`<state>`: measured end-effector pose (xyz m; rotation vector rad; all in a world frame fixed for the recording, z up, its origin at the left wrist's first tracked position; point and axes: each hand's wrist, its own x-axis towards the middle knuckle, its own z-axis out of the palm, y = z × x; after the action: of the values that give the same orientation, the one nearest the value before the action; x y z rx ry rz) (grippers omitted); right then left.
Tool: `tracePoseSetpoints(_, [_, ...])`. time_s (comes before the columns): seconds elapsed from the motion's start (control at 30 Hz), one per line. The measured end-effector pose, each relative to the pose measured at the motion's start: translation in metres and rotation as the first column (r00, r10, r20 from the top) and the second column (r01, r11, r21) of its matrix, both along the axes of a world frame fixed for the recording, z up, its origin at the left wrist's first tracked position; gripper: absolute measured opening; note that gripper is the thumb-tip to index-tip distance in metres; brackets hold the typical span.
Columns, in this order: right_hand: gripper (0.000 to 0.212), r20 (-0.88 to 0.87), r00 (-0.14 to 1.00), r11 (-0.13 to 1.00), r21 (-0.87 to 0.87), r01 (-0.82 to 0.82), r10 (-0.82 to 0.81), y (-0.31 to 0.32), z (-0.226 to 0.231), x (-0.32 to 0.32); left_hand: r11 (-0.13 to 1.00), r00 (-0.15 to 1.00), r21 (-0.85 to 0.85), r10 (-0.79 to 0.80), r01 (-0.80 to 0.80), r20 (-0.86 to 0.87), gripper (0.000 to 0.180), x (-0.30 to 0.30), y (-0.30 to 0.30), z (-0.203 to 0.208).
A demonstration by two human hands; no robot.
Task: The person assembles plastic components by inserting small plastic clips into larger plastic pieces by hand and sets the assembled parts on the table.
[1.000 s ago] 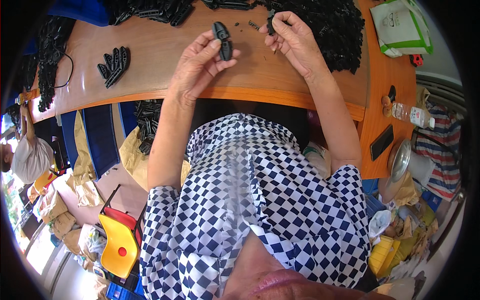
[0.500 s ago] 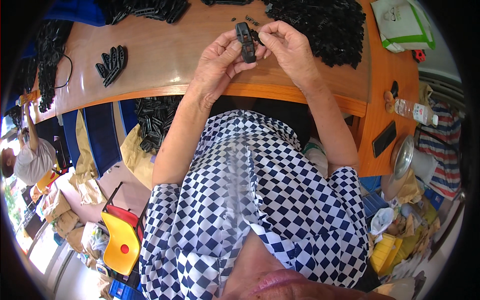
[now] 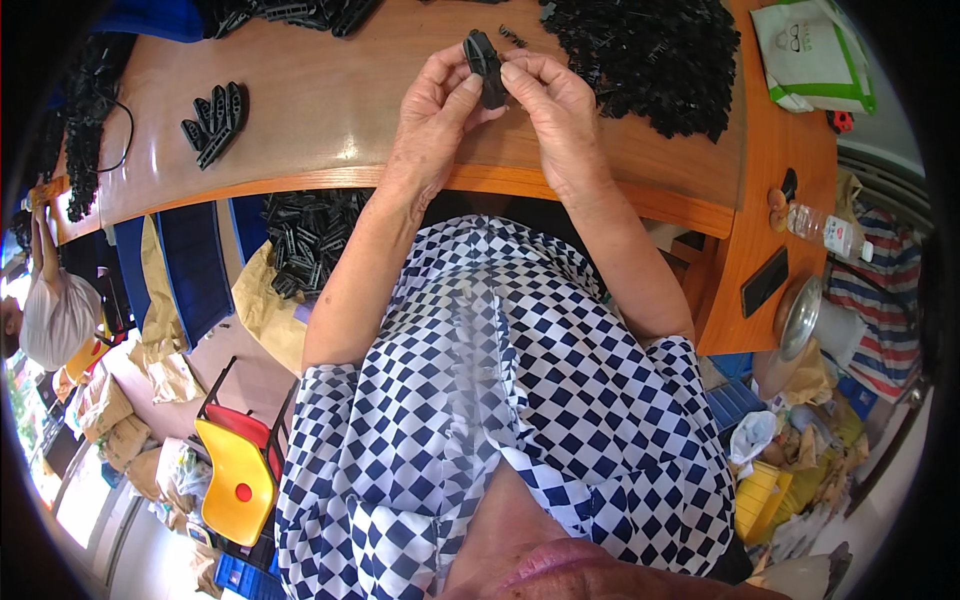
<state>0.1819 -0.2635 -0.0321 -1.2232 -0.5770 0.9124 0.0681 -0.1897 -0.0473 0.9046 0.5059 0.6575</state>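
Observation:
Above the table's front edge, a long black plastic part point(image 3: 484, 68) with a rounded top stands nearly upright between my two hands. My left hand point(image 3: 436, 112) is closed round its left side, thumb on its face and fingers behind. My right hand point(image 3: 556, 110) pinches at its right edge, thumb and fingertips pressed together; any small piece between them is hidden. A few similar black parts point(image 3: 217, 125) lie in a fan on the tabletop to the left. Beyond my right hand spreads a heap of small black pieces point(image 3: 655, 65).
The wooden table point(image 3: 300, 110) has more black parts along its far edge. On the right are a bag point(image 3: 812, 55), a plastic bottle point(image 3: 828, 230), a phone point(image 3: 765, 283) and a metal bowl point(image 3: 800, 318). A yellow chair point(image 3: 237, 480) stands lower left; another person point(image 3: 60, 310) is far left.
My right hand has come in against the part's right side; the small black piece seen at its fingertips is now hidden. The part has turned and leans slightly left.

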Motion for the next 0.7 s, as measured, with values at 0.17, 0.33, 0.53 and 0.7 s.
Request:
tracePoseSetpoints(0.17, [0.011,0.265,0.962,0.996,-0.036,0.076,-0.064,0.004,-0.009,-0.004,0.987,0.999,0.161,-0.017,0.021,-0.028,0.040,-0.003,-0.002,0.002])
tracePoseSetpoints(0.33, [0.022,0.146,0.987,0.996,-0.065,-0.055,0.064,0.004,-0.004,-0.006,0.985,0.988,0.167,-0.024,0.049,-0.150,0.049,-0.007,-0.006,-0.003])
tracePoseSetpoints(0.53, [0.038,0.031,0.962,0.958,-0.108,-0.265,0.270,0.006,0.003,0.002,0.965,0.988,0.251,-0.038,0.074,-0.147,0.064,-0.014,-0.003,0.001])
tracePoseSetpoints(0.7, [0.033,-0.056,0.954,0.942,-0.150,-0.301,0.296,0.007,0.003,0.000,0.961,0.968,0.243,-0.072,0.131,-0.239,0.057,-0.021,-0.002,0.009])
